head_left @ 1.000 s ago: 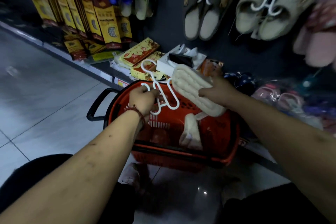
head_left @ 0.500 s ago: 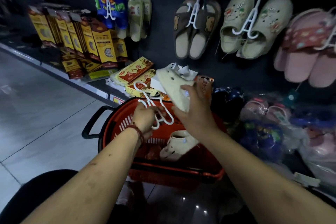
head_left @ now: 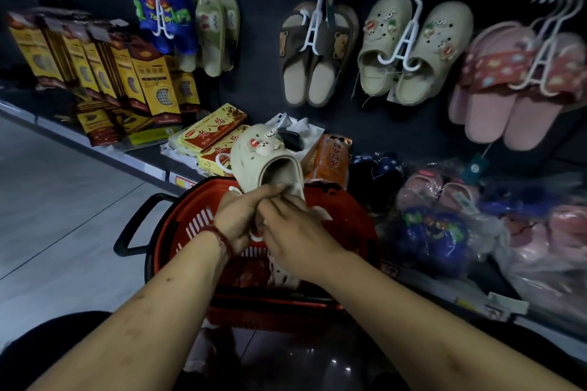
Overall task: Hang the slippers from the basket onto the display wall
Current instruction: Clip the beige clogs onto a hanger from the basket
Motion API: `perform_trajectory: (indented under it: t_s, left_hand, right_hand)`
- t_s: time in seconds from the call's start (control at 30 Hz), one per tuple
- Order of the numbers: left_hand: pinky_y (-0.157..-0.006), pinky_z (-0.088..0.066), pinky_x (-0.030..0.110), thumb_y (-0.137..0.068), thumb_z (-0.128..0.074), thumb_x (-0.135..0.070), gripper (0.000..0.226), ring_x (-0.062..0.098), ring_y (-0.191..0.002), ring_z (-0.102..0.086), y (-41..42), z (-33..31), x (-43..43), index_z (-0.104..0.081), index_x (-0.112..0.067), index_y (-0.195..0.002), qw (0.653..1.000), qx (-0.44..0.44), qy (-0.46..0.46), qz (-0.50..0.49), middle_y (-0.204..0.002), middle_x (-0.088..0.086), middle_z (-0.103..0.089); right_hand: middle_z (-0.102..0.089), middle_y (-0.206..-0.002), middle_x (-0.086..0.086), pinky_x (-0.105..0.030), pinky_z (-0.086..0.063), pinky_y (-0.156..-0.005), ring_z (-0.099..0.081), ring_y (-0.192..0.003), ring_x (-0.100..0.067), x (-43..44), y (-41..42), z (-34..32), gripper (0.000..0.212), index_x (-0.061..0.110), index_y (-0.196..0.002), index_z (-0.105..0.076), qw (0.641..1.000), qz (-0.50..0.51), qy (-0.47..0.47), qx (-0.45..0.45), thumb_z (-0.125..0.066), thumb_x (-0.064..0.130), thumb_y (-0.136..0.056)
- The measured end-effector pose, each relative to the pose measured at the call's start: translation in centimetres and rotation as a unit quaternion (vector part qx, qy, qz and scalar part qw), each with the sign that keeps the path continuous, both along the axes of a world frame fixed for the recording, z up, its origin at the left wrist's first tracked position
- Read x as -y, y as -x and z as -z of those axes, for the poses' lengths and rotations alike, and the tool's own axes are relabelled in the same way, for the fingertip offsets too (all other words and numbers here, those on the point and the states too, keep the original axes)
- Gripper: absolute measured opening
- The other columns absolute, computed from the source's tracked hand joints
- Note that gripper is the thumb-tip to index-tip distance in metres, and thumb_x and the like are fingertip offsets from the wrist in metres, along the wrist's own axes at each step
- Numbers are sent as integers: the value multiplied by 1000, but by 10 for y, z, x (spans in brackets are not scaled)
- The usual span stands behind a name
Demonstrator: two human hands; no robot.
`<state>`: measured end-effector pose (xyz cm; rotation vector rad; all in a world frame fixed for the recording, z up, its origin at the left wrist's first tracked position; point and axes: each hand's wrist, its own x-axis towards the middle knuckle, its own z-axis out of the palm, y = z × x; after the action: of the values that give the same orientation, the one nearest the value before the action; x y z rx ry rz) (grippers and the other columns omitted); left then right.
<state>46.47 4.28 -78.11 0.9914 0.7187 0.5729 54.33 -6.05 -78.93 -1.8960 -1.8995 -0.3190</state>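
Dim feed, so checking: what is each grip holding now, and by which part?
Left grip and right grip both hold the cream slipper at its open heel end. Whether either holds the white hanger is hidden.

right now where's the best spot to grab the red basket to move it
Take the black handle jutting from the left end of the red basket, coming in from the left: it is an open loop standing clear of the rim.

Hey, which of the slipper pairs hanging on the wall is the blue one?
The blue pair, farthest left; the rest are the green pair, brown pair, cream pair and pink pair.
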Motion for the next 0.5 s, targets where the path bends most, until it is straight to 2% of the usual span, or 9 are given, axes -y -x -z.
perform_trajectory:
  t_s: [0.03,0.1,0.17,0.2,0.27,0.33,0.4,0.5]
  left_hand:
    - [-56,-40,29,-59,-90,-24,45,26,-65,-54,0,1,-1,-71,4,-89,1000,-13,-1,-15,-83,21,-59]
    - [-55,-35,28,-64,-86,-20,34,22,-55,-49,-1,0,-3,-70,6,-80,998,-15,-13,-52,-70,16,-55]
    - [-53,-45,28,-73,-78,-8,16,23,-54,-56,0,-6,-6,-70,5,-79,997,0,-31,-76,-67,16,-61]
    - [-59,-53,33,-74,-75,-2,10,25,-60,-63,1,-9,-9,-71,4,-81,996,10,-41,-84,-72,17,-67]
    - [-76,-57,45,-69,-75,1,22,29,-71,-68,6,-13,-19,-72,8,-90,995,23,-51,-88,-85,23,-71]
    - [-85,-55,49,-67,-78,1,37,29,-74,-66,14,-19,-27,-69,11,-101,995,24,-46,-86,-89,22,-69]
    - [-84,-52,51,-65,-81,-3,40,30,-75,-61,21,-25,-31,-69,10,-100,995,22,-60,-72,-84,21,-65]
    - [-81,-54,46,-70,-79,0,24,29,-70,-64,28,-35,-30,-68,3,-92,993,48,-86,-63,-78,20,-64]
  right_hand:
    - [-59,-102,-12,-36,-39,-85,-50,-98,-29,0,-1,-1,13,9,-96,-51,1000,-26,-10,-1,-58,12,-85]
    - [-58,-97,-9,-31,-36,-78,-52,-94,-26,-1,-3,-7,11,12,-93,-50,996,-61,1,-64,-59,14,-85]
    - [-60,-95,-2,-36,-46,-72,-57,-88,-21,0,-6,-17,12,18,-97,-52,981,-65,3,-184,-58,19,-86]
    - [-62,-91,0,-36,-49,-68,-59,-80,-17,1,-8,-23,12,20,-97,-55,971,-58,-17,-231,-59,18,-86]
    - [-66,-83,2,-32,-50,-63,-61,-71,-9,2,-16,-31,10,18,-94,-61,952,-23,-98,-289,-60,14,-85]
    - [-68,-82,3,-32,-54,-66,-65,-74,-11,0,-32,-36,8,18,-90,-62,926,54,-151,-341,-61,11,-88]
    - [-65,-83,6,-29,-53,-73,-65,-81,-13,-1,-54,-31,10,19,-93,-61,906,149,-118,-378,-62,10,-89]
    - [-62,-91,6,-27,-49,-76,-63,-89,-17,2,-75,-11,33,15,-113,-58,857,239,60,-453,-67,7,-83]
